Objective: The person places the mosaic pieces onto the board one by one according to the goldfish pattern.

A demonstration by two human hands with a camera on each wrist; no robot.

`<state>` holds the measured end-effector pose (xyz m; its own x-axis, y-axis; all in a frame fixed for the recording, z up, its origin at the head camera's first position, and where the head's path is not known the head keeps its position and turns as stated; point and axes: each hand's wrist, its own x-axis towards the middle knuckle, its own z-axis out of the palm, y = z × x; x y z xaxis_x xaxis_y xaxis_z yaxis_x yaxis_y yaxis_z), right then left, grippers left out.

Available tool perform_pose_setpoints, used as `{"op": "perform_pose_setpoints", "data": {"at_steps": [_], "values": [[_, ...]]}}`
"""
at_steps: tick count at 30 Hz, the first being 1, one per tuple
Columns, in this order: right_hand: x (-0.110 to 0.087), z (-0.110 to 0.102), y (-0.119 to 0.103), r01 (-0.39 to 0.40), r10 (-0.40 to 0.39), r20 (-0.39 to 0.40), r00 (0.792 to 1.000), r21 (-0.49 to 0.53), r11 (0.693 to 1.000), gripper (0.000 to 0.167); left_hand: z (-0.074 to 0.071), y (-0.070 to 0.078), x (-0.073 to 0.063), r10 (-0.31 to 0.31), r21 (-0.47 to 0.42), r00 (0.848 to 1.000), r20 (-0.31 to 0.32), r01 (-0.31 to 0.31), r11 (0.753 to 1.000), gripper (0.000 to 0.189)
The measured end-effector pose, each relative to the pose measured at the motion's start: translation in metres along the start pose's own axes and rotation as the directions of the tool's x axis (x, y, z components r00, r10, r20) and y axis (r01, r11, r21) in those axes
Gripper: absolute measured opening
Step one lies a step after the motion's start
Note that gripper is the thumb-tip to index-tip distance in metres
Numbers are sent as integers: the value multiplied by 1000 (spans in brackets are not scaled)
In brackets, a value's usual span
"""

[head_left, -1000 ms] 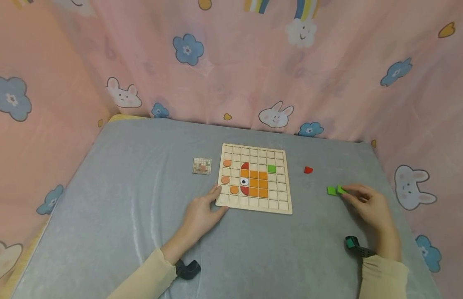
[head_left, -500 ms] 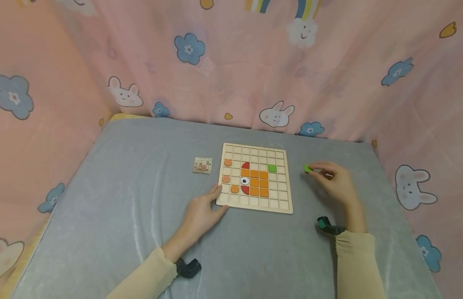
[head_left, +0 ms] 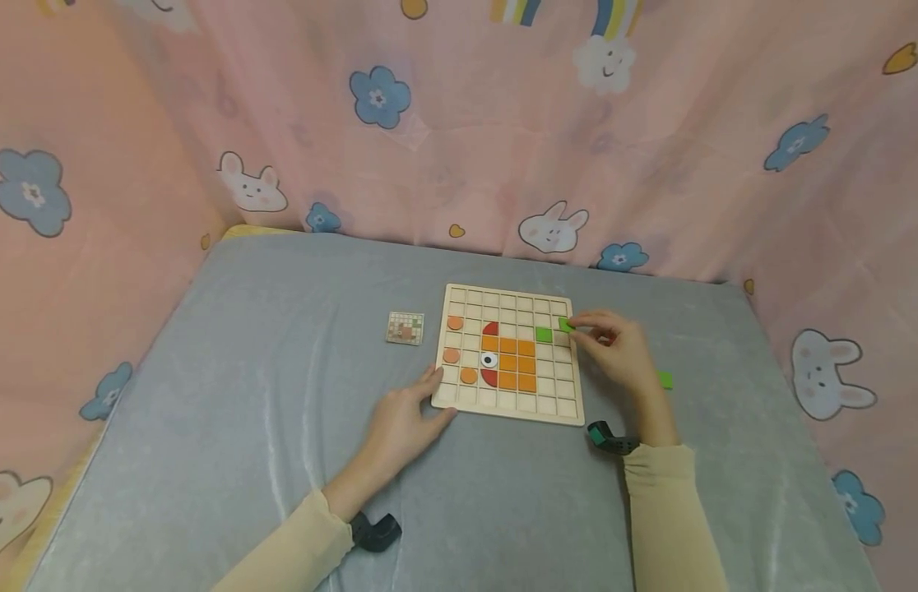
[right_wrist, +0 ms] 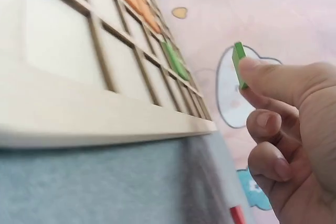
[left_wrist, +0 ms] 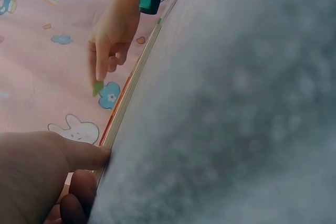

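Observation:
A square wooden grid board (head_left: 507,415) lies on the table with coloured tiles in some cells. My left hand (head_left: 396,427) holds its near left corner, thumb at the front edge and fingers along the left side. Between thumb and fingertips, my right hand (head_left: 614,349) pinches a green square tile (right_wrist: 239,64). It is raised above the board's right edge. Another green tile (head_left: 544,335) sits in a cell just left of it. Orange squares (head_left: 507,362), red quarter-round tiles (head_left: 490,378), an eye tile (head_left: 489,359) and orange discs (head_left: 469,376) fill other cells.
A small picture card (head_left: 405,328) lies left of the board. A loose green tile (head_left: 665,380) is on the table beyond the right forearm. One red piece (right_wrist: 237,214) shows low in the right wrist view. A patterned pink curtain (head_left: 429,164) hangs behind the table.
My right hand has picked up one green tile from the right of the table and carried it left to the board's right edge. The left hand has stayed at the corner.

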<state>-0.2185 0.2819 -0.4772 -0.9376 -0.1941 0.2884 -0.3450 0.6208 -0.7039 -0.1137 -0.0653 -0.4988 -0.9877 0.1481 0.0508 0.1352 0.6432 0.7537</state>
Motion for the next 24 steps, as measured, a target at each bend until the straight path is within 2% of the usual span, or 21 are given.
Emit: {"op": "perform_pose_setpoints", "data": {"at_steps": [7,11,24], "values": [[-5,11,13,-27,27,-6,1000,-28,999,17,1,1,-1,-8,-4,1000,5,8,1000,66],[-8,16,20,-2,3,8,1000,-46,999,17,1,1,-1,-8,-3,1000,5,8,1000,66],[-10,19,23,15,-16,-25,1000,-36,999,17,1,0,-1,-2,-2,1000,-10,2,1000,66]]}}
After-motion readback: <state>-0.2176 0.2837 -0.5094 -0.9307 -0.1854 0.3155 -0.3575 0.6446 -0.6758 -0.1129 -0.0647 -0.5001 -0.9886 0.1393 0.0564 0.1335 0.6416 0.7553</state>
